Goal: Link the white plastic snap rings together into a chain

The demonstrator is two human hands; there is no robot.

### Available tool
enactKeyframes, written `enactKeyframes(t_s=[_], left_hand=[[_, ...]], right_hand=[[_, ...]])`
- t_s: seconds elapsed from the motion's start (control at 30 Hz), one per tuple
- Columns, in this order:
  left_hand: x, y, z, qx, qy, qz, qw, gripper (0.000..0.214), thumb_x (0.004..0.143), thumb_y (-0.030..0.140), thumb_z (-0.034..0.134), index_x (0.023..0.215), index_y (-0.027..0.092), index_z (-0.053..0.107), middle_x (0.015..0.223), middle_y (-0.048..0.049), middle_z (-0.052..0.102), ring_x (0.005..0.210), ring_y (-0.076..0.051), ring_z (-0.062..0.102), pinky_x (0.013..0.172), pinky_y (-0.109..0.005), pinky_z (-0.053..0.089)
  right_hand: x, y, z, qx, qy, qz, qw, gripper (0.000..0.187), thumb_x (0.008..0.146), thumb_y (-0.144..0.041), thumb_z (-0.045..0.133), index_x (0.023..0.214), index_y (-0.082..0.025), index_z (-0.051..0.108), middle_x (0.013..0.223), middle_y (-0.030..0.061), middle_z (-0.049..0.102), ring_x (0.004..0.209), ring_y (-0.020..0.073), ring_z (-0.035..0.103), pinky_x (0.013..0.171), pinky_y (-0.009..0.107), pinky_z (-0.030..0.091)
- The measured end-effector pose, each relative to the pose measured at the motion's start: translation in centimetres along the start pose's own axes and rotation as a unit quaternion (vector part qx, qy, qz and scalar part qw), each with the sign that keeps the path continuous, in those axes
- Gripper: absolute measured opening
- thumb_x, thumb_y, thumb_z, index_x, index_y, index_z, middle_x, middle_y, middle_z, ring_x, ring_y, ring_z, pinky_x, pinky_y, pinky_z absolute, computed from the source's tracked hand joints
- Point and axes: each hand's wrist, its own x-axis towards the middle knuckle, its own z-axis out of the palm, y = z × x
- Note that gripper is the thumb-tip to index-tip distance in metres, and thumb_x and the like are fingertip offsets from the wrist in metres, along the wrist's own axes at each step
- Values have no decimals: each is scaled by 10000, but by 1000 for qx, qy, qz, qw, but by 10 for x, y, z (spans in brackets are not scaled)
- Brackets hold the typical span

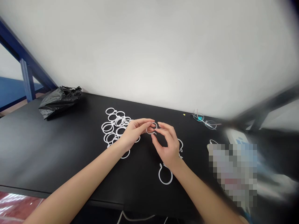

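At the far left of the black table (35, 149) we see a crumpled black plastic bag (59, 101) lying near the wall. Next to the right lies a heap of white plastic rings (114, 126), overlapping and touching one another, just behind and beside our left hand (132, 133). That hand hovers above the table with its fingers drawn narrow, thumb and forefinger pinching the left side of a single white ring (151, 128). The ring is held off the table between the two hands, roughly upright, its open loop showing between the fingertips. Our right hand (168, 146) meets it from the other side, the fingertips closed lightly on the ring's right edge, the remaining fingers curled loosely below. Under the right wrist lies an open white ring with a gap at its top (165, 175), flat on the table, and another white ring (180, 145) peeks out just behind that hand. Farther right, near the wall, a pair of glasses (205, 121) rests on the table, well apart from both hands.
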Motion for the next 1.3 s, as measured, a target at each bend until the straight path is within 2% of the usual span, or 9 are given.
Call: enactKeyframes(t_s=[0.33, 0.43, 0.53, 0.6, 0.67, 0.73, 0.8, 1.1, 1.3], left_hand=[[6, 0, -4, -152, 33, -87, 984, 169, 861, 202, 644, 987, 118, 719, 941, -64, 698, 792, -86, 631, 812, -204, 529], [3, 0, 2, -110, 17, -71, 991, 191, 885, 285, 615, 975, 136, 694, 914, -61, 678, 857, -129, 634, 810, -255, 542], [-4, 0, 11, 50, 24, 32, 998, 284, 937, 394, 507, 904, 157, 660, 885, -53, 639, 848, -150, 614, 729, -268, 537], [-9, -1, 13, 228, 42, 151, 961, 306, 947, 383, 478, 810, 154, 628, 810, -40, 600, 732, -123, 570, 637, -231, 483], [-12, -2, 13, 371, 47, 264, 889, 298, 941, 330, 485, 719, 153, 577, 706, -16, 540, 592, -91, 469, 543, -216, 393], [-14, -3, 9, 438, 44, 333, 834, 310, 940, 287, 473, 662, 157, 514, 626, 7, 475, 522, -78, 384, 494, -219, 322], [-14, -3, 6, 458, 39, 359, 812, 338, 947, 270, 445, 626, 165, 454, 580, 20, 431, 497, -77, 353, 476, -218, 287], [-13, -9, -3, 461, 19, 299, 835, 447, 982, 344, 282, 595, 189, 444, 563, -17, 480, 524, -119, 427, 526, -258, 325], [-12, -8, -3, 469, 11, 271, 840, 462, 986, 363, 291, 583, 188, 434, 561, -12, 474, 524, -117, 421, 541, -257, 319]], right_hand=[[-3, 5, 1, 23, 3, 21, 999, 237, 858, -91, 616, 1058, -206, 669, 997, 81, 725, 915, 206, 701, 810, 365, 603], [-3, 3, 0, 31, 18, 25, 999, 213, 858, -82, 616, 1007, -214, 690, 893, 58, 729, 808, 184, 702, 726, 334, 606], [-2, -2, 1, 54, 6, 18, 998, 192, 855, -81, 618, 972, -210, 699, 880, 62, 737, 783, 182, 704, 700, 326, 606], [-2, -6, 2, 80, -16, 14, 997, 179, 858, -72, 607, 931, -205, 701, 865, 63, 741, 767, 178, 706, 687, 315, 606], [-2, -9, 3, 103, -26, 12, 994, 174, 856, -65, 604, 897, -205, 701, 843, 58, 741, 744, 170, 705, 666, 302, 604], [-2, -11, 4, 117, -27, 13, 993, 169, 851, -68, 614, 889, -206, 703, 830, 52, 741, 727, 167, 703, 649, 295, 602], [-3, -12, 4, 127, -31, 15, 991, 161, 847, -75, 624, 889, -206, 708, 821, 49, 742, 718, 167, 704, 640, 291, 604], [-6, -12, 2, 146, -66, 30, 987, 130, 855, -121, 640, 860, -214, 730, 828, 37, 751, 719, 172, 716, 654, 294, 621], [-5, -10, 3, 132, -80, 36, 987, 136, 880, -155, 608, 833, -215, 720, 824, 37, 747, 718, 170, 711, 657, 297, 614]])
